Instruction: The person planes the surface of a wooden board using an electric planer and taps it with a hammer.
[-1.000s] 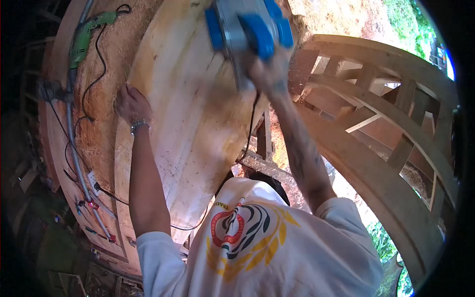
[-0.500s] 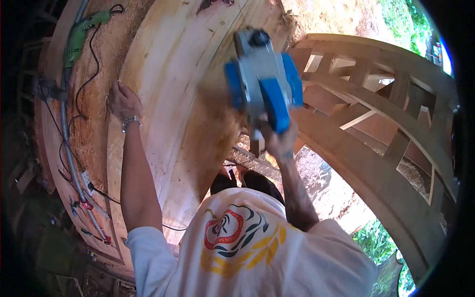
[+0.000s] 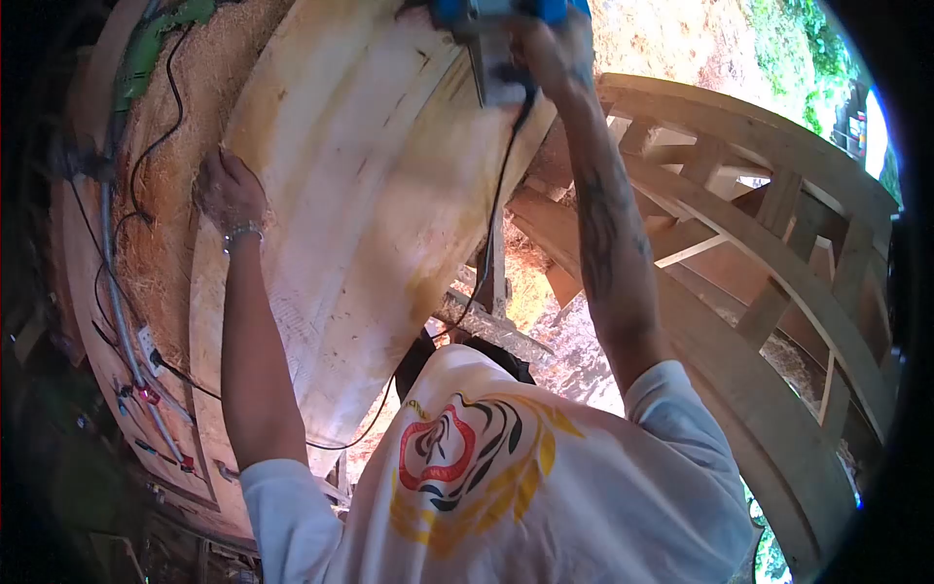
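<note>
Right hand (image 3: 553,58) at top centre of the frame, fingers closed on the rear end of a blue-and-grey power tool (image 3: 491,63); blur and the top edge of the frame hide the exact finger wrap and the tool's front. Tool is over the upper right part of a big pale wood slab (image 3: 360,175), close to the slab's right edge; can't tell whether its underside touches the wood. Slab fills the centre and upper middle, with streaky grain and some dark marks. Left hand (image 3: 232,190) at left of centre, palm down on the slab's left edge, fingers together and slightly bent, no tool in it; can't tell if it grips the edge or just rests there. Bracelet (image 3: 241,234) on left wrist. Black cord (image 3: 498,195) runs from the tool's rear down past the slab's right edge toward the person's waist. Upper left: green power tool (image 3: 139,73), partly cut off by the frame, near a layer of wood shavings (image 3: 161,209) beside the slab. Lower left: white socket strip (image 3: 149,348) with a black plug in it, next to a grey pipe (image 3: 119,297). Right side: curved wooden frame (image 3: 681,316) with crosspieces. Bottom centre: white T-shirt (image 3: 593,496), printed emblem in red, yellow, dark green.
</note>
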The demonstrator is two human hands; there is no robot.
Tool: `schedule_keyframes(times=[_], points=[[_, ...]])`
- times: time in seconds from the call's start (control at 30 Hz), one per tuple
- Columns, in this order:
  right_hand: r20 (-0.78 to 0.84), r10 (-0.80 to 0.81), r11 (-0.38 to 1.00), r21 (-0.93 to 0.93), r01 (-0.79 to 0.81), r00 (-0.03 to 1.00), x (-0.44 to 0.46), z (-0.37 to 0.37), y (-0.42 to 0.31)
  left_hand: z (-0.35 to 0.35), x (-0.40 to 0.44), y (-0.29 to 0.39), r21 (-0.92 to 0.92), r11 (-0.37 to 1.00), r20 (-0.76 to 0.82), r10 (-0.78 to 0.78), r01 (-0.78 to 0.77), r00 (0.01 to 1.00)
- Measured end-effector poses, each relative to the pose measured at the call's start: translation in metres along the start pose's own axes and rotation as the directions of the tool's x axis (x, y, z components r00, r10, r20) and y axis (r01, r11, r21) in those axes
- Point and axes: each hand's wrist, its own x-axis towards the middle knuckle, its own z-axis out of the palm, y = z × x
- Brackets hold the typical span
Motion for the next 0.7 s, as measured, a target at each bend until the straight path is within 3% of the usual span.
schedule_keyframes(times=[0.03, 0.13, 0.2, 0.27, 0.3, 0.37, 0.43, 0.57, 0.7], points=[[-0.023, -0.074, 0.993, 0.093, 0.076, 0.997, 0.006, 0.0, -0.035, 0.005, 0.002, -0.005, -0.022, 1.0, -0.003, -0.001, 0.001, 1.0], [0.136, 0.109, 0.984, 0.127, -0.126, 0.985, 0.008, -0.008, -0.02, 0.003, 0.001, -0.002, -0.007, 1.0, 0.01, -0.015, 0.015, 1.0], [0.177, -0.108, 0.994, 0.025, 0.106, 0.978, -0.011, -0.01, 0.062, 0.002, 0.005, -0.002, 0.02, 1.0, -0.013, -0.004, 0.004, 1.0], [0.163, -0.058, 0.998, 0.0, 0.059, 0.985, -0.043, -0.026, 0.064, 0.013, 0.002, -0.01, 0.031, 0.999, -0.051, 0.019, -0.017, 0.999], [0.124, 0.097, 0.994, 0.038, -0.102, 0.987, -0.083, -0.04, 0.033, 0.012, 0.002, -0.006, 0.027, 1.0, -0.027, 0.001, 0.0, 1.0], [0.15, 0.147, 0.981, 0.103, -0.163, 0.978, -0.141, -0.07, 0.03, 0.004, 0.002, -0.003, 0.026, 0.999, 0.019, -0.042, 0.042, 0.999], [0.271, 0.36, 0.896, 0.166, -0.412, 0.893, -0.185, -0.105, 0.03, 0.009, 0.002, -0.007, 0.045, 0.999, -0.039, -0.009, 0.011, 0.999], [0.32, 0.382, 0.852, 0.242, -0.464, 0.867, -0.2, -0.131, 0.046, 0.022, 0.001, -0.016, 0.051, 0.997, -0.159, 0.065, -0.057, 0.985], [0.378, 0.304, 0.896, 0.2, -0.397, 0.875, -0.158, -0.125, 0.047, 0.01, 0.004, -0.006, 0.025, 1.0, -0.042, 0.007, -0.006, 0.999]])
